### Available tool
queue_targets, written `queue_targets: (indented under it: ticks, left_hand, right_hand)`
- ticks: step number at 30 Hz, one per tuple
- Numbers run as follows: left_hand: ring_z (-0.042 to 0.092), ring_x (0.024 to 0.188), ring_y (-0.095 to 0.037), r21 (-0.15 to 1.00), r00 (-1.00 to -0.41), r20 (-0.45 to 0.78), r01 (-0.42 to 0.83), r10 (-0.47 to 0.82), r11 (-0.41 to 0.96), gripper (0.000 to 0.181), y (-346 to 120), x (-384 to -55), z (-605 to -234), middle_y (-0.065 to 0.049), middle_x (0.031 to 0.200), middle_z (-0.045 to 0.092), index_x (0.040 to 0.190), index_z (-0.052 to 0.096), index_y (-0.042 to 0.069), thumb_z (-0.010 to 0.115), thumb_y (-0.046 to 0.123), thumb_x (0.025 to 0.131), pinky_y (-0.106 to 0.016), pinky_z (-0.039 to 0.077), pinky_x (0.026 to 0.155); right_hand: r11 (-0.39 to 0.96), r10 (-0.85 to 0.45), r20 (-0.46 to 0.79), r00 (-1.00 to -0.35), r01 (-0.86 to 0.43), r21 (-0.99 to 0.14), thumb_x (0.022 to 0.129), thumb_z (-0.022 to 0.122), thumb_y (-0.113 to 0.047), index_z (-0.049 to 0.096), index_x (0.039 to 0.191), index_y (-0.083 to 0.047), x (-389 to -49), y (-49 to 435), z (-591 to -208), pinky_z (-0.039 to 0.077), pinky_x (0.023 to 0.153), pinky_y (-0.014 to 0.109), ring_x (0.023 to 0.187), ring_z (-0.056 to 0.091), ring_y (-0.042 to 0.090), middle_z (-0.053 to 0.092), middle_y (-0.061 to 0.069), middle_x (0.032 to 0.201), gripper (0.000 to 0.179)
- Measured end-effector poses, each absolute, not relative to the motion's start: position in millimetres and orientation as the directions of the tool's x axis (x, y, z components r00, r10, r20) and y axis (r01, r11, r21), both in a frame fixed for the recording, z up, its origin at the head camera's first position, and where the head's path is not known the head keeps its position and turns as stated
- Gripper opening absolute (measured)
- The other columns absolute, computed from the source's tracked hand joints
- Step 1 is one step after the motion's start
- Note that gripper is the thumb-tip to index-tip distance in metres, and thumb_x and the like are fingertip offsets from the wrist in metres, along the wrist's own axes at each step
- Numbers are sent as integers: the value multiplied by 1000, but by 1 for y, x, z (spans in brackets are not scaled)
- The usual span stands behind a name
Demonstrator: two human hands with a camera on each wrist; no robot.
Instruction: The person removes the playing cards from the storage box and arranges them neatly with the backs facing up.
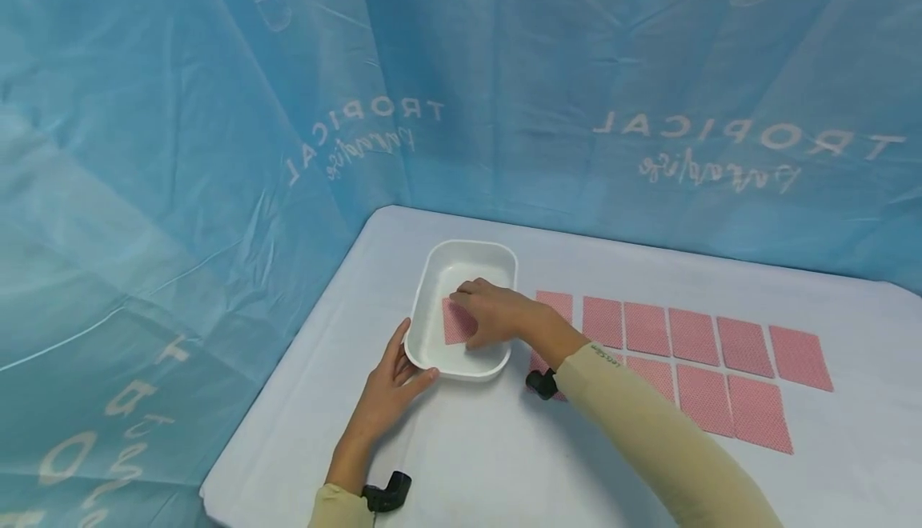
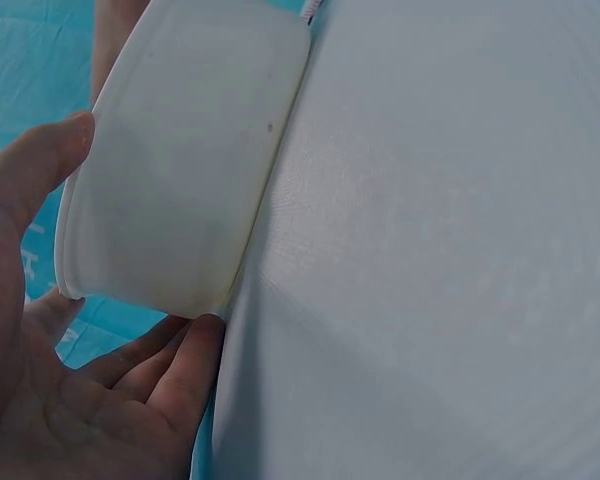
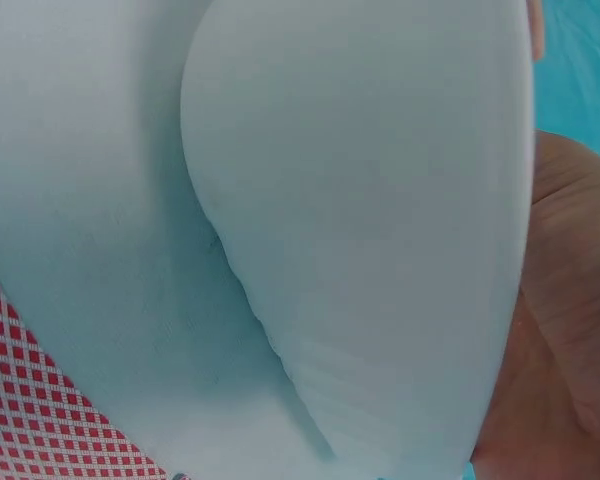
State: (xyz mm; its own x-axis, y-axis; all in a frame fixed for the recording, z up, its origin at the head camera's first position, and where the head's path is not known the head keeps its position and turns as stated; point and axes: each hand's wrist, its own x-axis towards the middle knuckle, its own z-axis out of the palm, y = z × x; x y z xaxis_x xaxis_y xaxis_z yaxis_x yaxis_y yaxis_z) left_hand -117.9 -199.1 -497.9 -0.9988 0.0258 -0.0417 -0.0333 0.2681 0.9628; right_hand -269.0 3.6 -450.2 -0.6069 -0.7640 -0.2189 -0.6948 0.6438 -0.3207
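Note:
A white rectangular tub [image 1: 471, 254] stands on the table, and a red-and-white patterned playing card [image 1: 455, 324] is inside it. My right hand [image 1: 497, 314] reaches over the tub's right wall and pinches that card between thumb and fingers. In the right wrist view the tub's outer wall [image 3: 360, 200] covers the fingertips and the card. My left hand [image 1: 385, 400] holds the tub at its near left corner. As the left wrist view shows, the thumb [image 2: 55, 155] touches the rim while the other fingers reach the wall near the base.
Several face-down cards lie in two rows right of the tub, among them a far right one [image 1: 801, 358] and a near one [image 1: 759, 412]. My right forearm crosses above some. A white cloth [image 1: 490, 448] covers the table; blue printed sheets [image 1: 547, 72] hang behind and left.

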Motion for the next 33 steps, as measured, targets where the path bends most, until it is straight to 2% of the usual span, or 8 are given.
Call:
queue_targets:
  ticks: [7,14,20,25,33]
  left_hand:
    - [43,131,-21,965,-999,-46,-38,25,259,94,-197,-120,-506,-6,150,36,154,15,32,76,35,83,-33,40,99]
    - [41,132,-28,966,-998,-61,-54,22,254,93,-200,-120,-508,-12,151,33,155,13,26,75,25,86,-42,37,101]
    - [42,131,-21,967,-998,-61,-53,25,249,94,-201,-119,-505,-4,150,35,154,14,32,76,34,84,-32,39,100]
    - [43,131,-21,970,-999,-45,-38,23,239,91,-201,-119,-503,-4,149,36,152,16,39,76,36,83,-31,39,99]
    - [44,130,-18,967,-999,-52,-46,16,252,93,-201,-120,-504,-3,148,37,154,16,33,76,37,83,-28,40,99]
  right_hand:
    - [640,-767,-230,-599,-695,-327,73,83,-39,36,149,-20,-273,0,-455,41,98,36,128,36,17,40,0,145,92]
    - [637,-771,-240,-591,-700,-323,72,82,-40,32,151,-21,-274,-12,-457,39,99,38,130,34,18,39,0,145,95]
    - [665,-747,-290,-598,-687,-293,72,84,-40,36,149,-21,-276,-15,-458,39,100,38,129,35,18,40,-1,144,92]
    - [664,-747,-282,-602,-694,-278,71,84,-43,36,149,-21,-277,-17,-459,38,101,37,130,35,18,40,0,145,94]
    - [671,-741,-271,-614,-683,-289,70,86,-42,40,147,-19,-277,-18,-461,37,101,37,128,37,18,42,-1,143,92]
